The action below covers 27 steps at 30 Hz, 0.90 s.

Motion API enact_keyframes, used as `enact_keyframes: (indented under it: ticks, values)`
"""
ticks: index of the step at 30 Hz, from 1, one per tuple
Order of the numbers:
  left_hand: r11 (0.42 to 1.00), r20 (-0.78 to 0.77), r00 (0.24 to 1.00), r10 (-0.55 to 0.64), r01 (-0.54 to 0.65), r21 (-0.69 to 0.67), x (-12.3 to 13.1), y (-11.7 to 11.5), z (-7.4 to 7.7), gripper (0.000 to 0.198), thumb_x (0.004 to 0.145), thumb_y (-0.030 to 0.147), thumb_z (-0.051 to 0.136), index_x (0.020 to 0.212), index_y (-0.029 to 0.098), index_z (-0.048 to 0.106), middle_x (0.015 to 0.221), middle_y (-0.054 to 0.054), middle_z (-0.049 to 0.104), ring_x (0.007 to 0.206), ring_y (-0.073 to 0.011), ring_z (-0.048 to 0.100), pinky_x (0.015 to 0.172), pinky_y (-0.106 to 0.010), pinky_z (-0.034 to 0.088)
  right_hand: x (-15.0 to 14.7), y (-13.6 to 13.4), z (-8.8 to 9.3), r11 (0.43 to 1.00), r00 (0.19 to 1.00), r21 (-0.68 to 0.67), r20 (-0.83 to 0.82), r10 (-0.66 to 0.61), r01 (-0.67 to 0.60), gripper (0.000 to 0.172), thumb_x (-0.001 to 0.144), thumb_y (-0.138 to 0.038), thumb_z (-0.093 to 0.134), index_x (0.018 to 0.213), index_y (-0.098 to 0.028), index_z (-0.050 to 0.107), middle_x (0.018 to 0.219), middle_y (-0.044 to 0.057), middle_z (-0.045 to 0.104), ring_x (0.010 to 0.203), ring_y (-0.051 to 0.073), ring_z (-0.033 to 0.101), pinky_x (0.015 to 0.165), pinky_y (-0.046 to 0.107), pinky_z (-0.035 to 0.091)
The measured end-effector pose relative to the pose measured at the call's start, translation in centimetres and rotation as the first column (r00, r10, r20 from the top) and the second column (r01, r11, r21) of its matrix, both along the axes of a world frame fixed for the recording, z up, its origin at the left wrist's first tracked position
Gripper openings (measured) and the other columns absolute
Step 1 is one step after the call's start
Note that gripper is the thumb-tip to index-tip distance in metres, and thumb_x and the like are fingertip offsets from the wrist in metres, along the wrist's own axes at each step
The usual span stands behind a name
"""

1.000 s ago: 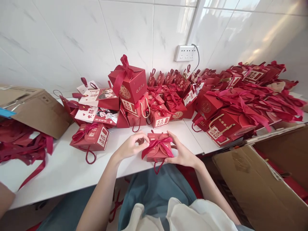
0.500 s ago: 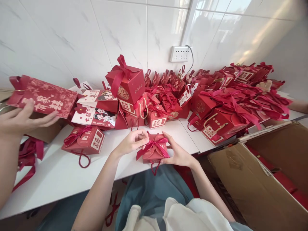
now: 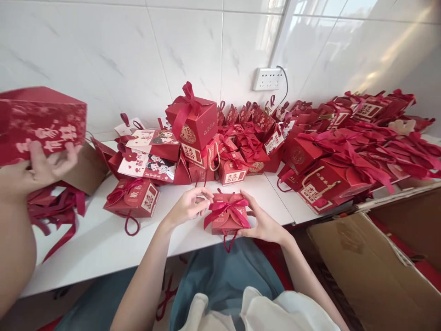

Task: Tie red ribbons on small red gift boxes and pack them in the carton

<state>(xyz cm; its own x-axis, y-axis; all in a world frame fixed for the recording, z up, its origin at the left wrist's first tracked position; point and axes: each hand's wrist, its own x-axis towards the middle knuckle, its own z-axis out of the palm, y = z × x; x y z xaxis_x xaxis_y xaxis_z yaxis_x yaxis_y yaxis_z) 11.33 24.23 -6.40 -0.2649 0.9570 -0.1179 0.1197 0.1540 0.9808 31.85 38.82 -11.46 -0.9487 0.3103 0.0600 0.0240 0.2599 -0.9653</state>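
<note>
A small red gift box [image 3: 228,216] with a red ribbon bow on top sits at the front edge of the white table [image 3: 103,248]. My left hand [image 3: 189,207] pinches the bow's ribbon at the box's left top corner, fingers closed. My right hand [image 3: 262,221] cups the box's right side, fingers wrapped on it. A red cord loop hangs from the box's front over the table edge.
Many red gift boxes [image 3: 193,120] and bags are piled along the tiled wall and to the right [image 3: 344,151]. Another person's hand [image 3: 41,168] at the left holds a flat red box [image 3: 41,122]. A loose box [image 3: 132,198] lies left; open cardboard cartons [image 3: 372,271] stand right.
The other person's hand came into view at the left and lifted the flat red box higher. My hands stay on the small box, left fingers working the ribbon.
</note>
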Motion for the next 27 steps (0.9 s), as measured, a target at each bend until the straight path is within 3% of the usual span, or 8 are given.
enact_keyframes:
  ticks: [4, 6, 9, 14, 18, 23, 27]
  values:
    - [0.999, -0.163, 0.986, 0.026, -0.021, 0.034, 0.0, 0.0, 0.0, 0.021, 0.079, 0.032, 0.057, 0.094, 0.017, 0.057, 0.088, -0.004, 0.059, 0.059, -0.0085, 0.049, 0.049, -0.019, 0.037, 0.0, -0.1, -0.1, 1.000, 1.000, -0.001, 0.013, -0.009, 0.009, 0.103, 0.066, -0.039, 0.078, 0.144, -0.026, 0.012, 0.148, 0.015, 0.024, 0.131, 0.030, 0.036, 0.105, 0.048, 0.037]
    - [0.999, -0.272, 0.962, 0.017, -0.003, 0.052, 0.0, 0.1, 0.4, 0.014, 0.078, 0.028, 0.056, 0.085, 0.017, 0.059, 0.090, -0.004, 0.059, 0.071, -0.0122, 0.052, 0.061, -0.022, 0.041, 0.1, -0.1, 0.0, 1.000, 1.000, -0.001, 0.013, -0.010, 0.010, 0.102, 0.066, -0.039, 0.077, 0.144, -0.027, 0.012, 0.148, 0.015, 0.023, 0.132, 0.030, 0.036, 0.105, 0.049, 0.037]
    - [0.996, -0.327, 0.944, -0.047, 0.070, 0.059, 0.0, 0.2, 0.9, 0.012, 0.078, 0.026, 0.056, 0.071, 0.016, 0.057, 0.083, -0.003, 0.058, 0.072, -0.0137, 0.050, 0.064, -0.024, 0.040, 0.1, -0.1, 0.1, 1.000, 1.000, 0.006, 0.018, -0.012, 0.011, 0.103, 0.066, -0.038, 0.078, 0.144, -0.027, 0.012, 0.148, 0.014, 0.022, 0.132, 0.031, 0.035, 0.105, 0.049, 0.037]
    - [0.991, -0.087, 0.990, -0.109, 0.115, 0.062, -0.1, 0.9, 0.8, 0.019, 0.083, 0.034, 0.054, 0.077, 0.016, 0.052, 0.068, 0.002, 0.048, 0.054, -0.0072, 0.041, 0.049, -0.020, 0.033, 0.0, -0.1, 0.2, 1.000, 1.000, -0.002, 0.020, -0.008, 0.008, 0.101, 0.067, -0.035, 0.077, 0.144, -0.027, 0.012, 0.148, 0.015, 0.021, 0.131, 0.029, 0.036, 0.105, 0.048, 0.037]
    - [0.989, 0.135, 0.982, -0.135, 0.124, 0.084, 0.1, 1.5, 0.0, 0.026, 0.083, 0.040, 0.058, 0.079, 0.017, 0.047, 0.061, 0.006, 0.042, 0.043, -0.0029, 0.032, 0.041, -0.017, 0.022, 0.0, -0.1, 0.1, 1.000, 1.000, 0.006, 0.008, -0.005, 0.005, 0.101, 0.066, -0.034, 0.078, 0.144, -0.027, 0.012, 0.150, 0.014, 0.018, 0.134, 0.029, 0.032, 0.105, 0.046, 0.037]
    - [0.982, 0.267, 0.948, -0.171, 0.142, 0.124, 0.6, 1.9, -0.4, 0.029, 0.082, 0.043, 0.060, 0.081, 0.018, 0.045, 0.063, 0.006, 0.047, 0.035, -0.0001, 0.030, 0.035, -0.016, 0.018, -0.1, 0.0, 0.0, 1.000, 1.000, 0.015, -0.003, 0.004, -0.004, 0.101, 0.066, -0.035, 0.078, 0.144, -0.029, 0.013, 0.149, 0.013, 0.018, 0.133, 0.029, 0.033, 0.104, 0.047, 0.038]
    - [0.991, 0.351, 0.929, -0.119, 0.091, 0.097, 0.7, 1.8, -0.3, 0.027, 0.079, 0.039, 0.063, 0.084, 0.019, 0.045, 0.059, 0.009, 0.040, 0.031, 0.0008, 0.027, 0.033, -0.015, 0.013, -0.2, 0.1, 0.0, 1.000, 1.000, -0.001, 0.000, 0.016, -0.016, 0.102, 0.066, -0.035, 0.078, 0.144, -0.029, 0.013, 0.149, 0.014, 0.019, 0.132, 0.029, 0.034, 0.104, 0.048, 0.038]
